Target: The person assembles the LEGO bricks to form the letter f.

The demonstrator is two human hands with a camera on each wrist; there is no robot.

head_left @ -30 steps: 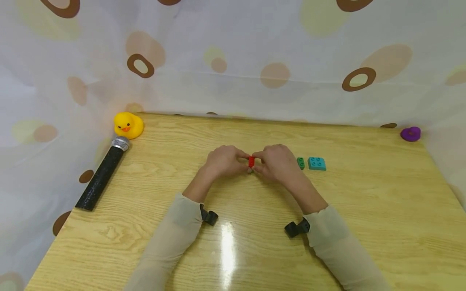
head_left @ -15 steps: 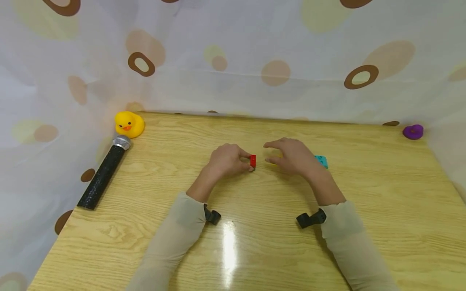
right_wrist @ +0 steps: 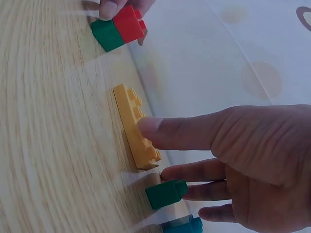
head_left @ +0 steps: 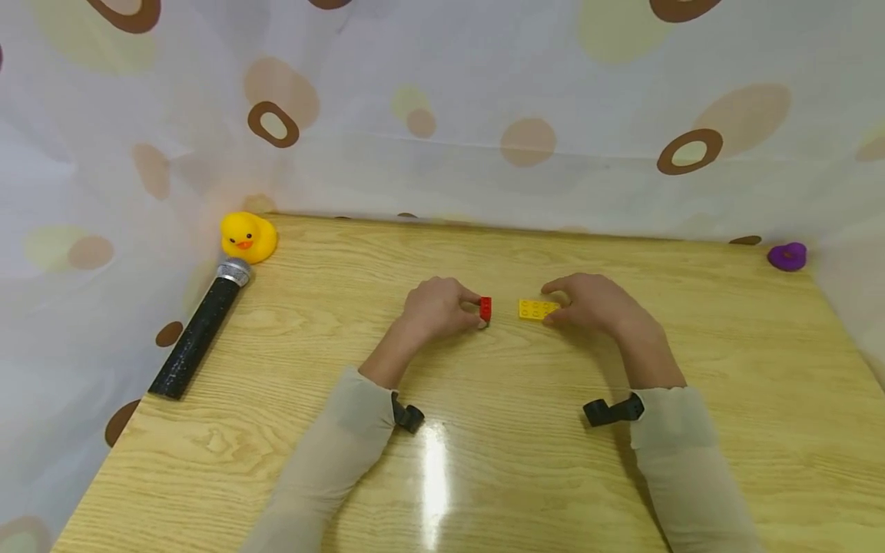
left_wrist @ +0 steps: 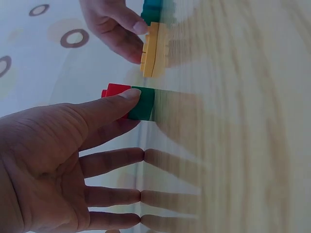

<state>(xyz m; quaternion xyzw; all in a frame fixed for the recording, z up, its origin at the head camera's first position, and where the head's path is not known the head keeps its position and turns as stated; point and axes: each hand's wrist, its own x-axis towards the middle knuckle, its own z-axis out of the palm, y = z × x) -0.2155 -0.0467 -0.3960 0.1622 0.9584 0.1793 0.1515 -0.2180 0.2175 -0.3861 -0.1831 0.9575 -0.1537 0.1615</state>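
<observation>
Wood-grain table [head_left: 512, 476], seen from the head, with a streak of glare between the two forearms. Nearest are the left sleeve [head_left: 332, 438] and right sleeve [head_left: 681, 453], each with a black wrist camera on its inner side. At left, a black microphone [head_left: 197, 334] lies slantwise. At mid-table, the left hand [head_left: 439, 307] pinches a brick stack [head_left: 486, 307] between thumb and index finger: red brick [right_wrist: 127, 24] above, lower green brick [right_wrist: 108, 36] below. Whether the stack bears on the table cannot be told. To its right, apart from it, a yellow brick [head_left: 531, 309] lies flat, studs up. The right hand [head_left: 601, 303] is at its right end, thumb and index finger parted about it; thumb contact is uncertain. Just beyond that end, in the right-wrist view, stand a loose green brick [right_wrist: 164, 194] and a blue brick [right_wrist: 182, 225].

Likely faults: a thumb pressing the studs off-centre could tip or skid the yellow brick; the lower fingers, close to the loose green brick, could knock it over; an uneven pinch across the seam could twist the stack apart.

Farther back: purple toy [head_left: 787, 256] at right, yellow duck [head_left: 249, 238] at left, then spotted cloth [head_left: 442, 177].
</observation>
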